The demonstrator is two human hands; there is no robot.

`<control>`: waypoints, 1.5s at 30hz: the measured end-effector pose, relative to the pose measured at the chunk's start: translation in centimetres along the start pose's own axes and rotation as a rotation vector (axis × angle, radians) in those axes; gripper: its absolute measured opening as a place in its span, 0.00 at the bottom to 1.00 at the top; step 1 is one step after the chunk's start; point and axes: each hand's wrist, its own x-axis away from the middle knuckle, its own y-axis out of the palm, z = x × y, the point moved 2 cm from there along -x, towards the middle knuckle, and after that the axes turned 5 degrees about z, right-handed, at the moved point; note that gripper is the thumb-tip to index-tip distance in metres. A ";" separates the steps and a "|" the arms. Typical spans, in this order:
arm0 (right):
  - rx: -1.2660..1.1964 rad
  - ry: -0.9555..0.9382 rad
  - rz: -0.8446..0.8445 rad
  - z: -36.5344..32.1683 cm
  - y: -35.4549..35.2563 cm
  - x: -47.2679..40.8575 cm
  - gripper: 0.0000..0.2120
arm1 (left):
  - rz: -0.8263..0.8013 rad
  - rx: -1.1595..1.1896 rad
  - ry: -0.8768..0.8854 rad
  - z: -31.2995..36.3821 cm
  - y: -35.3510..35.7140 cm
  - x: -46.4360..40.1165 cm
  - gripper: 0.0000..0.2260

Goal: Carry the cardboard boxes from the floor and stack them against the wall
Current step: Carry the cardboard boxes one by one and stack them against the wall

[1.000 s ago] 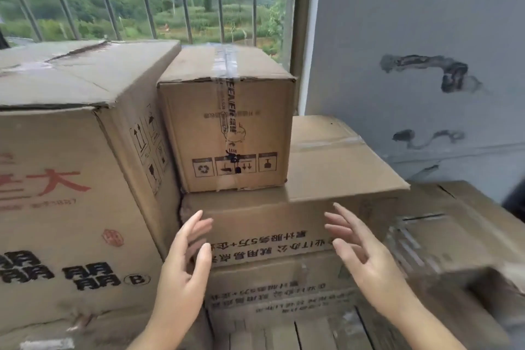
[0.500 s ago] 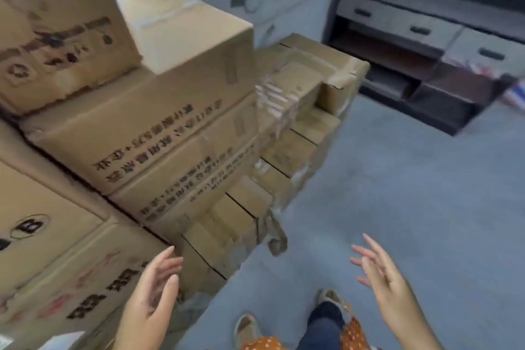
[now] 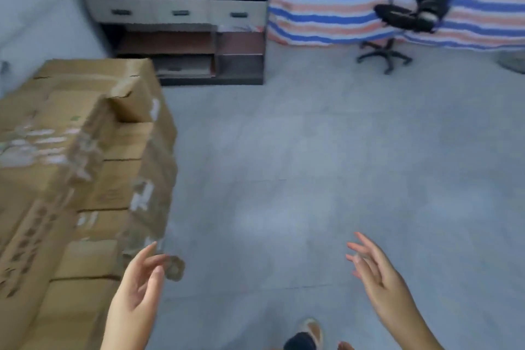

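Brown cardboard boxes point(image 3: 85, 179) stacked (blurred).

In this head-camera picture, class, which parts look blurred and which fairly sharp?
Head view: the stacked cardboard boxes at left are smeared, print unreadable; the cabinet and office chair are soft; both hands are sharper; the floor is evenly lit, without glare.

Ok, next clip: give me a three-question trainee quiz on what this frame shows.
1. True or false: the left hand holds a cardboard box.
2. Which side of the view is the stack of cardboard boxes on? A) left B) right C) centre
3. Fill in: the black office chair stands before a striped ____.

Key: 1 false, both the left and the right hand are empty, fingers relaxed. 2 A. 3 tarp.
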 end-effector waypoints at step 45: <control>-0.303 0.359 1.176 15.6 -59.8 -37.8 0.15 | -0.937 -0.048 0.480 37.8 94.7 -9.8 0.20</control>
